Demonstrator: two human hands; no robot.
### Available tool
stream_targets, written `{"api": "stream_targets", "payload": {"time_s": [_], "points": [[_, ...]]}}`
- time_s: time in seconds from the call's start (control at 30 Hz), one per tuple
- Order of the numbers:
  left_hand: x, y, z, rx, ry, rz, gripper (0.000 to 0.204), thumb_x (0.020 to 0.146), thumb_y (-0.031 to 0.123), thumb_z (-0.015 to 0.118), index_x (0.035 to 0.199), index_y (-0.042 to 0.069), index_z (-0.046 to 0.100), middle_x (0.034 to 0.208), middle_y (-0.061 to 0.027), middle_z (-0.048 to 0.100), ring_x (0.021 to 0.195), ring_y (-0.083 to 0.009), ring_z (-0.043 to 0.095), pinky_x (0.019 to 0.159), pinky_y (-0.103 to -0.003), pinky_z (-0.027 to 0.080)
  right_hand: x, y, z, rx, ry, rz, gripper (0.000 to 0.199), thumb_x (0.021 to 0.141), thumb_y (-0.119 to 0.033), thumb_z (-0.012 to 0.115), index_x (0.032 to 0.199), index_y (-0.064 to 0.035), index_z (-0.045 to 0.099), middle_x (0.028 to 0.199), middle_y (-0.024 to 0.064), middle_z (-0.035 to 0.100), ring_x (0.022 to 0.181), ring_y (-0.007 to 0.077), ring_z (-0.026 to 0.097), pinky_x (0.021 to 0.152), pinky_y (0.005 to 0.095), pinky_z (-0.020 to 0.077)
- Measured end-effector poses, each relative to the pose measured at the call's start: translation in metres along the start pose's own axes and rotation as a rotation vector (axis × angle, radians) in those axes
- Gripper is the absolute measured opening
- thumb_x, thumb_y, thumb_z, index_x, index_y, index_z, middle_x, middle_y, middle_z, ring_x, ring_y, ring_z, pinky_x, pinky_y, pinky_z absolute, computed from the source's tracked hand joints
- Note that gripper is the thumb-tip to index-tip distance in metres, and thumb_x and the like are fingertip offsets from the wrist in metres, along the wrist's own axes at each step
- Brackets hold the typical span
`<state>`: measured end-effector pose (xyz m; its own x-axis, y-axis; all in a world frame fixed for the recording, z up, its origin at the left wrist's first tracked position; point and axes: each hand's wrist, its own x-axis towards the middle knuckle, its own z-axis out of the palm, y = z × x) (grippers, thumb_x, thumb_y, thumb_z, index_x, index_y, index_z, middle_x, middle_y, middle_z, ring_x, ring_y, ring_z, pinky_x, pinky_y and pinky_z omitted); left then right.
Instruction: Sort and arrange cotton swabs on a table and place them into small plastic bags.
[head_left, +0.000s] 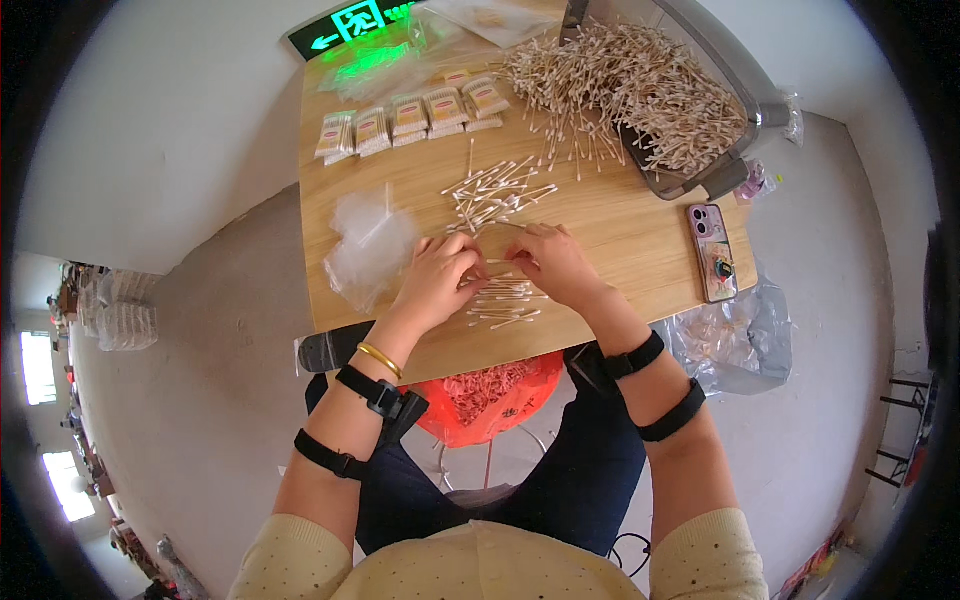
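Note:
My left hand (443, 277) and my right hand (556, 264) face each other over the wooden table, fingers bent in a pinch. Between the fingertips are cotton swabs; exactly how many each hand grips is hidden. Just below the fingers, a row of cotton swabs (503, 303) lies side by side, sticks running left to right. Beyond the hands is a loose pile of swabs (500, 190) pointing in mixed directions. Clear plastic bags (370, 245) lie flat, left of my left hand.
Packed swab bundles (408, 118) stand in rows at the back left. A grey bin (745, 130) on its side spills swabs at the back right. A phone (712, 255) lies at the right edge. A red bag (470, 400) of pink pieces sits below the front edge.

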<state>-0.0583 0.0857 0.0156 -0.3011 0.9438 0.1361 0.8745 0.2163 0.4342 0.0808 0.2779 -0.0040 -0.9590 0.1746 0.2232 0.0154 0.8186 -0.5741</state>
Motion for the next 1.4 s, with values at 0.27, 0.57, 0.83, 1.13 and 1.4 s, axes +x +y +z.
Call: {"api": "stream_targets", "payload": {"time_s": [0.27,0.57,0.83,1.13,1.4], "points": [[0.0,-0.003,-0.005,0.0,-0.027,0.018,0.018,0.082,0.021,0.081,0.091,0.011,0.069,0.118,-0.0055,0.062,0.114,-0.0265,0.06,0.098,-0.041,0.039,0.018,-0.004,0.01,0.008,0.021,0.078,0.008,0.089,-0.014,0.065,0.095,-0.0108,0.07,0.099,0.0119,0.068,0.1,0.033,0.064,0.089,0.0468,0.048],[0.006,-0.008,-0.003,-0.08,0.022,-0.04,0.016,0.085,0.021,0.079,0.092,0.009,0.069,0.117,-0.004,0.062,0.113,-0.0289,0.06,0.1,-0.042,0.039,0.0,0.003,0.007,0.039,0.142,0.201,0.007,0.087,-0.011,0.068,0.093,-0.0094,0.071,0.094,0.0107,0.064,0.098,0.034,0.061,0.088,0.0459,0.0466],[0.011,-0.001,-0.001,-0.005,-0.008,-0.036,0.013,0.085,0.02,0.078,0.089,0.01,0.07,0.112,-0.0038,0.062,0.111,-0.0277,0.059,0.098,-0.042,0.039,-0.009,-0.001,0.008,0.038,0.161,0.188,0.009,0.088,-0.01,0.067,0.095,-0.009,0.072,0.096,0.011,0.064,0.098,0.0346,0.06,0.089,0.0457,0.0471],[-0.018,0.017,0.004,-0.011,0.066,-0.096,0.031,0.089,0.015,0.071,0.119,0.01,0.064,0.12,-0.0064,0.061,0.118,-0.0276,0.057,0.102,-0.046,0.04,-0.028,-0.025,0.008,0.018,0.187,0.146,0.012,0.082,-0.011,0.074,0.092,-0.0089,0.068,0.096,0.0099,0.062,0.099,0.0335,0.058,0.089,0.0442,0.048],[-0.056,0.041,0.03,0.171,-0.061,-0.047,0.083,0.098,0.035,0.063,0.16,-0.004,0.022,0.168,-0.0211,0.023,0.156,-0.0363,0.022,0.128,-0.052,0.018,-0.025,-0.021,0.007,-0.071,0.122,0.076,0.011,0.082,-0.013,0.074,0.09,-0.0109,0.067,0.095,0.0068,0.061,0.1,0.0296,0.059,0.089,0.0421,0.0475]]}}
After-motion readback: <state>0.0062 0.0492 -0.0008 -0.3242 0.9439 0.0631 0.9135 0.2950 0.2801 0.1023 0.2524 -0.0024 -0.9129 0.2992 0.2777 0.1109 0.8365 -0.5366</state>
